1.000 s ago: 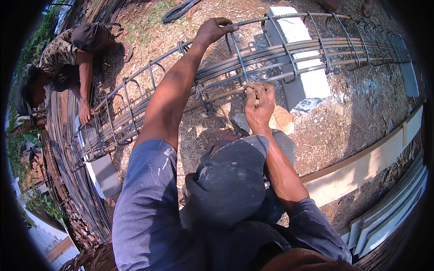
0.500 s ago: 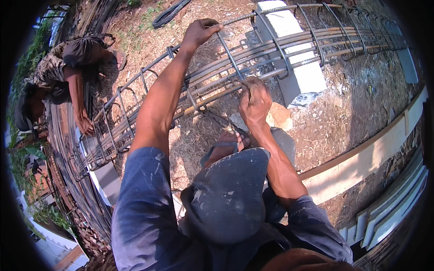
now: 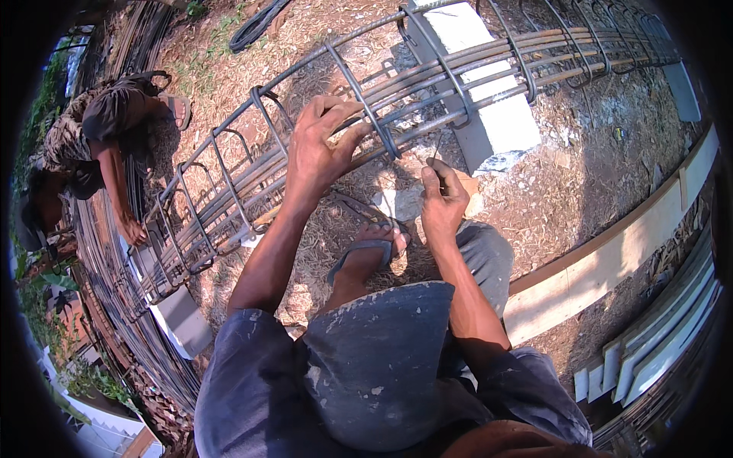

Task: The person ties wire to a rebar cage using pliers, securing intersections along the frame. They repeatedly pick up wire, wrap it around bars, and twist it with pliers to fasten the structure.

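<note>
A long cage of steel rebar (image 3: 427, 70), with stirrups bent around its bars, runs from lower left to upper right. My left hand (image 3: 317, 149) is closed around bars on its near side, thumb and fingers beside a stirrup (image 3: 353, 88). Below and right of that stirrup, my right hand (image 3: 444, 200) is clear of the cage, thumb and finger pinched together. A thin tie wire (image 3: 437, 145) rises from this pinch, its upper end hard to make out.
A white-topped block (image 3: 485, 99) lies under the cage, another block (image 3: 182, 317) near its left end. At the left, a co-worker's hand (image 3: 134, 230) touches the cage end. Long bars (image 3: 99, 252) lie beyond. A wooden board (image 3: 611, 252) and stacked panels (image 3: 657, 343) lie right.
My left hand has come down from the cage's top bar to the bars by the stirrup. My right hand has drawn down and away from the cage. The stirrup has shifted left in view.
</note>
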A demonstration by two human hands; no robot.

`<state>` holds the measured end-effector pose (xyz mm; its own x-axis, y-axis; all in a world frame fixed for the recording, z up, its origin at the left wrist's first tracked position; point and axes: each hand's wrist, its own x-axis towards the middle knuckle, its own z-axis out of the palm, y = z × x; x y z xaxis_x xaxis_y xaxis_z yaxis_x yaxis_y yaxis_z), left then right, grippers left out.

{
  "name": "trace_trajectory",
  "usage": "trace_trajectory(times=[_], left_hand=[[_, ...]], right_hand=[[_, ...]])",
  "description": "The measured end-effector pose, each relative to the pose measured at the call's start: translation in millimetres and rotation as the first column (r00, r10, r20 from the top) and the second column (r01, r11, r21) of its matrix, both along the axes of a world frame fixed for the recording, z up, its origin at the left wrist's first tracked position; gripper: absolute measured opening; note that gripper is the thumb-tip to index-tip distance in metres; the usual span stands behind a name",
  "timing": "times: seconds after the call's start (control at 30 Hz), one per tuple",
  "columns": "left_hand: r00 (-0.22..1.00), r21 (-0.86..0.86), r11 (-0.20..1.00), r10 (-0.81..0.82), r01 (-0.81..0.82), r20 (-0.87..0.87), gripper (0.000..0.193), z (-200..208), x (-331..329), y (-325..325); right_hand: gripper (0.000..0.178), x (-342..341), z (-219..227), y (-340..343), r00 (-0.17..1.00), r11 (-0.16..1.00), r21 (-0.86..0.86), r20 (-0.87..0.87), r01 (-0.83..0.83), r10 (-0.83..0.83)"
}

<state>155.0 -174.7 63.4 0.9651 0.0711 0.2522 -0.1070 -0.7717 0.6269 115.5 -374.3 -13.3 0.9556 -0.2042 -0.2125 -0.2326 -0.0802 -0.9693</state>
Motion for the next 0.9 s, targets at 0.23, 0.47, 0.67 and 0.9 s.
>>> trace_trajectory(times=[0.23, 0.47, 0.67, 0.9], left_hand=[[0.988, 0.111, 0.982, 0.155, -0.151, -0.023, 0.047, -36, -36, -44], [0.961, 0.068, 0.959, 0.276, -0.274, -0.021, 0.046, -46, -41, -54], [0.945, -0.186, 0.926, 0.323, -0.328, -0.060, 0.021, -49, -41, -49], [0.989, 0.085, 0.992, 0.084, -0.094, 0.119, 0.018, -36, -50, -46]], right_hand=[[0.021, 11, -11, -38, 0.918, 0.844, -0.372, -0.237, -0.387, 0.316], [0.020, 71, 22, -21, 0.698, 0.555, -0.613, 0.007, -0.563, 0.716], [0.017, 71, 17, -15, 0.788, 0.743, -0.363, 0.035, -0.562, 0.614], [0.021, 54, 61, -4, 0.851, 0.776, -0.361, -0.124, -0.518, 0.510]])
